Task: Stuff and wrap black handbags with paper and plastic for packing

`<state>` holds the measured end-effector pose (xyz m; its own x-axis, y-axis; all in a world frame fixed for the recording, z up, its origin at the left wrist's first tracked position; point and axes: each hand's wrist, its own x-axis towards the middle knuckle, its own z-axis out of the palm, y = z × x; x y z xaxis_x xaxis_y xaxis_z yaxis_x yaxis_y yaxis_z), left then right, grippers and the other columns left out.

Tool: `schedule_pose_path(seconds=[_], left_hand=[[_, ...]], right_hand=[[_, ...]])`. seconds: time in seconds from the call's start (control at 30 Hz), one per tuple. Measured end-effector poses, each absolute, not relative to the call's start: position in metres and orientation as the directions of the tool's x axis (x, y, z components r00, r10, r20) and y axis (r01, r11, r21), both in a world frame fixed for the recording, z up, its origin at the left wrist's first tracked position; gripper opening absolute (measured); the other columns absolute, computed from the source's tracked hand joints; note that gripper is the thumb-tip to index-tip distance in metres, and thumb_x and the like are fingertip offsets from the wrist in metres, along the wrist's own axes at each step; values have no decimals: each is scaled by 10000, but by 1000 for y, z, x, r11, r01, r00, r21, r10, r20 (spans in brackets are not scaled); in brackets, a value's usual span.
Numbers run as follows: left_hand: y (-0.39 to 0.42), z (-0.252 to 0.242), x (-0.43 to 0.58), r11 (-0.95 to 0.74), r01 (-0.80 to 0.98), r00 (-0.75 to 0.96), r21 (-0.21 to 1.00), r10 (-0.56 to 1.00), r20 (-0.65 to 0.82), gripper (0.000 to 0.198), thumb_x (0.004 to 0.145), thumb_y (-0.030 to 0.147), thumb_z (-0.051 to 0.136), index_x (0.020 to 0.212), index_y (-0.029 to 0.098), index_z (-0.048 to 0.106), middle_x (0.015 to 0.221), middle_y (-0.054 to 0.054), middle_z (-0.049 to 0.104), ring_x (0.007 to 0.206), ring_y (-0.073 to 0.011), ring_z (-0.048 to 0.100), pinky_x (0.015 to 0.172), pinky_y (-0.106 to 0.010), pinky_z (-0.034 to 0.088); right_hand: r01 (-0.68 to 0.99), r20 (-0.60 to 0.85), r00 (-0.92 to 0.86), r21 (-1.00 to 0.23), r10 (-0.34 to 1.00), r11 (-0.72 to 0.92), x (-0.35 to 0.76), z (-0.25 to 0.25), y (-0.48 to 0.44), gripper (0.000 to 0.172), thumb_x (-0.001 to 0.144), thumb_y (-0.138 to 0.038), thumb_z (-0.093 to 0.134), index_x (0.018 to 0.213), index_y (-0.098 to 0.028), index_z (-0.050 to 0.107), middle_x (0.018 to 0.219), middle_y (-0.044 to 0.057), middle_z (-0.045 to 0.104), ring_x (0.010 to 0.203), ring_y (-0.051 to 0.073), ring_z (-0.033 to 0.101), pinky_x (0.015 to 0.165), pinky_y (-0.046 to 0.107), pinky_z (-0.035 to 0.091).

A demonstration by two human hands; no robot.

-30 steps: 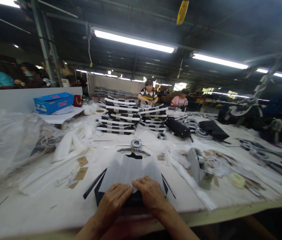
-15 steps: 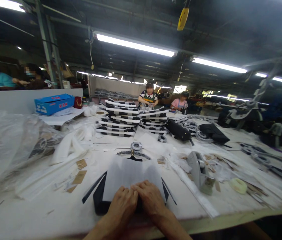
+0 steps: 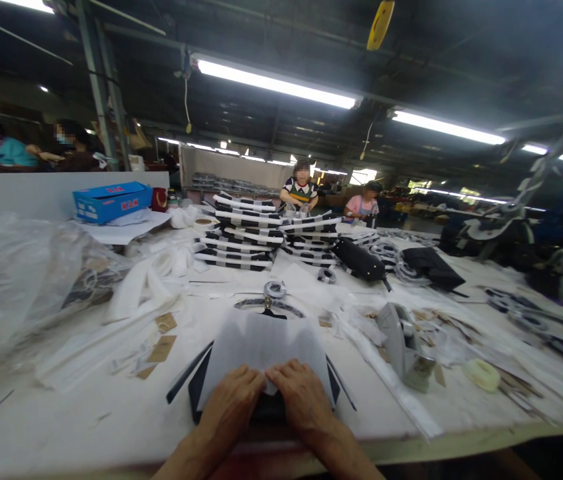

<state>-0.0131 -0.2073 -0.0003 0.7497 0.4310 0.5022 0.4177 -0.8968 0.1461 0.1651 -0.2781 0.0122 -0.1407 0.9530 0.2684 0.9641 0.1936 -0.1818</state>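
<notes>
In front of me a black bag lies flat on the table, its dark straps sticking out at both sides. A white sheet covers most of its top. My left hand has its fingers curled on the sheet's near edge, left of the middle. Beside it my right hand holds the same edge, with a small gap between the hands and a crumpled bit of sheet showing there. Beyond the sheet, a wrapped handle and a wrapped coil lie at the bag's far end. The fingertips are partly hidden.
A grey tape dispenser stands to the right, near a pale tape roll. Brown cards lie left. Farther back are stacked black-and-white wrapped pieces, a black bag and a blue box. Several people work beyond.
My hands have moved slightly apart along the sheet's near edge, the left one going left. The whole view has shifted a little.
</notes>
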Motion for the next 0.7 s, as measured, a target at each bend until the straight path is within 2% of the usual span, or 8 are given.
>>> schedule_pose_path(seconds=[0.1,0.23,0.37,0.53,0.7], left_hand=[[-207,-2,-15,-887,404,722,224,460,516,261,840,25,440,915,213,603,831,-2,684,775,-190,630,783,-319,520],[-204,-10,-18,-870,397,684,292,493,537,430,767,10,452,1109,231,588,1011,-11,715,908,-188,667,910,-348,525],[-201,-18,-17,-836,455,670,307,549,500,534,765,37,462,1267,212,525,1107,-54,705,988,-203,661,909,-344,539],[-203,-9,-17,-759,524,705,387,641,302,533,807,58,469,1307,236,521,1119,-59,691,1025,-226,643,946,-395,525],[-208,-4,-19,-797,470,714,381,596,366,460,845,123,540,1294,224,529,1114,-68,695,1027,-249,641,965,-445,520]], right_hand=[[962,252,-154,-183,956,203,165,14,-279,370,912,-109,509,1207,-297,628,1142,7,696,1017,223,581,857,340,412],[963,234,-167,-171,958,210,165,17,-281,410,920,-104,498,1262,-313,586,1144,-8,696,1016,220,580,858,348,402],[962,225,-203,-138,953,238,164,19,-282,455,912,-113,512,1320,-311,540,1179,-3,687,1012,219,582,845,346,393],[967,197,-206,-107,958,230,165,18,-285,441,905,-127,529,1315,-291,536,1191,3,680,1004,220,582,832,347,389],[972,165,-185,-117,969,206,163,19,-285,422,907,-87,506,1292,-253,557,1188,26,675,1015,226,582,844,346,386]])
